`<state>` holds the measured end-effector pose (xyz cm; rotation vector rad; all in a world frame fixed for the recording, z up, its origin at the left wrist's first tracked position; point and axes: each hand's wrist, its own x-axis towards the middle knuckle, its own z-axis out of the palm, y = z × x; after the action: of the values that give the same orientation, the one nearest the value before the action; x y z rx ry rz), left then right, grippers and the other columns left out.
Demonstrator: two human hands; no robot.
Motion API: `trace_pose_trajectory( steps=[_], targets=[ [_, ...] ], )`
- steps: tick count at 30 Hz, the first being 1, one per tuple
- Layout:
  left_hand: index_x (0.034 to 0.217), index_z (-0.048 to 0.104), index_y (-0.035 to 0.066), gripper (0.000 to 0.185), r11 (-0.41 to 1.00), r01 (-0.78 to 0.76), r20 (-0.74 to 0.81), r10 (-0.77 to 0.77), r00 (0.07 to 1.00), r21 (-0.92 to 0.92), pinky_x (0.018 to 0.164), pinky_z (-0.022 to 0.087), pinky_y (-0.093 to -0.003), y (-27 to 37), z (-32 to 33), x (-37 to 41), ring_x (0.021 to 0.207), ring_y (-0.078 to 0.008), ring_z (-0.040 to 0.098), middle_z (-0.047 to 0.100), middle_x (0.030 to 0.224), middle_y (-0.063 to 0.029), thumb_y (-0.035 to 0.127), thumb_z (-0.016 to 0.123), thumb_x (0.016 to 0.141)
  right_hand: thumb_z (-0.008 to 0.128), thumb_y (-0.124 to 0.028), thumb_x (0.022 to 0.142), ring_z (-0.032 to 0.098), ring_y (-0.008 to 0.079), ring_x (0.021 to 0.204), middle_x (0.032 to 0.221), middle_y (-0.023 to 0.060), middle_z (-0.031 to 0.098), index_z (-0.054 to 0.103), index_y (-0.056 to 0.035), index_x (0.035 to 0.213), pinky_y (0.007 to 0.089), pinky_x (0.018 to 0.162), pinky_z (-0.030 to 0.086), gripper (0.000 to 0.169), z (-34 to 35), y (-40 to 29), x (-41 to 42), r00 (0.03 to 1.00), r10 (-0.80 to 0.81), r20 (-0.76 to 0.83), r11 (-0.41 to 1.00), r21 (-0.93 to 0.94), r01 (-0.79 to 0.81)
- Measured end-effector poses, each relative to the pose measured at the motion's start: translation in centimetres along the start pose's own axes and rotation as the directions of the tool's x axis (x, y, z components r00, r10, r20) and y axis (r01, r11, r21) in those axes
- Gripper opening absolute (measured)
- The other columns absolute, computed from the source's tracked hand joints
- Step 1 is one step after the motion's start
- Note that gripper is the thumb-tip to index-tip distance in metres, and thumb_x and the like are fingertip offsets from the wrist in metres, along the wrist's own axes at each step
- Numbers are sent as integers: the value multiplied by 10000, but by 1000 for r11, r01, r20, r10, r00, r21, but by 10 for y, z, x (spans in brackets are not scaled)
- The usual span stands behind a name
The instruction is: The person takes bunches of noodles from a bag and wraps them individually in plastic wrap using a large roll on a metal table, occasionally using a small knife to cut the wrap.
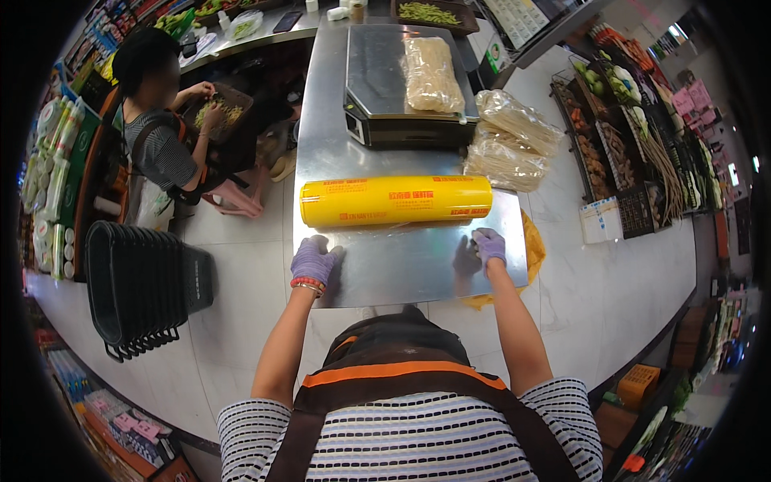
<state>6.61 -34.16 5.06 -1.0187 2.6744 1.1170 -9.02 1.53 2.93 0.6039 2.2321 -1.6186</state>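
A yellow roll of cling film [396,200] with red printing lies crosswise on the steel table [397,274]. Some clear wrinkled film shows along its near side. My left hand [313,262], in a purple knit glove, is near the roll's left end at the table's left edge. Near the right end is my right hand [490,246], gloved alike, its fingers bent together. Whether either hand pinches the transparent film cannot be made out. Beyond the roll, a wrapped pack of dried noodles [433,75] rests on a weighing scale [376,72].
More bagged noodles [512,141] lie at the table's right edge beside the scale. A person [159,120] sits at left on a pink stool [238,196], hands over a basket. Stacked black shopping baskets [144,283] stand at left. Vegetable crates [602,132] line the right.
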Motion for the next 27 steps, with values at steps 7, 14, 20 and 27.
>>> trace_pose_trajectory(
  steps=[7,14,20,27],
  targets=[
    [861,660,77,188,995,-10,12,8,1000,98,744,496,-354,-11,14,3,778,-279,635,662,836,-127,245,641,778,723,-194,741,546,180,610,698,57,612,633,-16,812,318,602,444,212,45,12,22,969,-225,-102,889,-429,161],
    [819,640,44,142,974,-22,-37,14,999,-226,647,492,-335,-49,14,3,658,-214,611,638,709,-109,178,637,771,639,-170,791,639,233,768,825,115,655,603,-20,899,333,682,492,189,24,35,41,999,-36,-17,977,-211,31],
    [804,605,22,97,702,160,128,-99,987,-694,598,501,-281,-71,23,10,636,-140,597,633,721,-58,115,631,814,596,-59,840,647,221,754,897,118,636,532,-15,976,295,638,546,157,7,22,27,982,105,154,922,355,-154],
    [970,531,-4,122,265,363,283,-296,912,-893,582,553,-329,-26,7,1,654,-229,633,630,807,-139,29,549,854,556,-52,858,621,177,689,841,91,617,566,-14,1010,270,566,530,157,13,9,17,966,237,100,809,530,-254]
  ],
)
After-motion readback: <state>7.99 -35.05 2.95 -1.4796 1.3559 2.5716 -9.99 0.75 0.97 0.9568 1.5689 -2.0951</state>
